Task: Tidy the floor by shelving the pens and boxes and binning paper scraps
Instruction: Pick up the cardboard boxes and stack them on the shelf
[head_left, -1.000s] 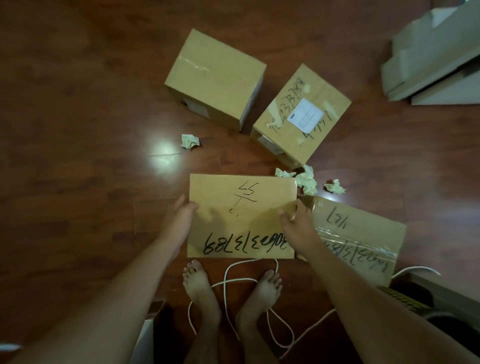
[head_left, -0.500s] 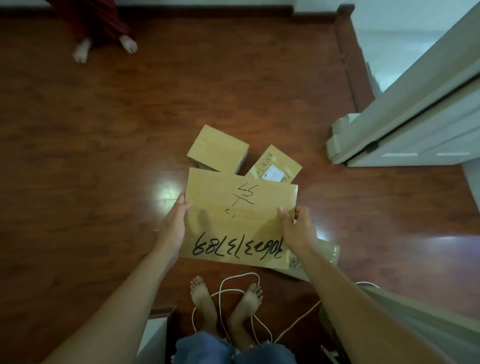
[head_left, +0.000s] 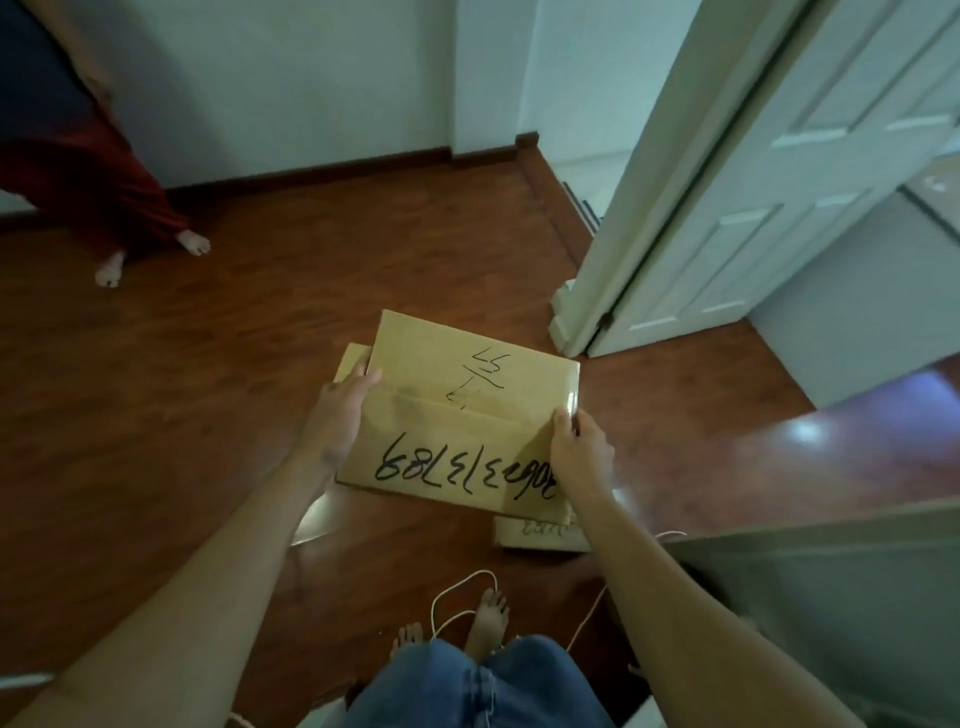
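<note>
The person stands barefoot on the dark reddish wooden floor and holds a flat brown cardboard box with black handwritten digits across its top out in front at about waist height, clear of the floor. The left hand lies against the box's left edge, its fingers stretched out fairly straight along the side, as far as the blurred view lets me judge. The right hand grips the right edge, thumb on the top face and fingers curled round underneath.

A second brown cardboard box peeks out from behind the held one on the left, down on the floor. A third brown box with scrawled writing lies on the floor just below the right wrist. A thin white cord loops near the person's bare toes, above the blue denim knees.

A white panelled door stands ajar on the right. Over by the far wall on the left, another person in dark red trousers stands barefoot.
</note>
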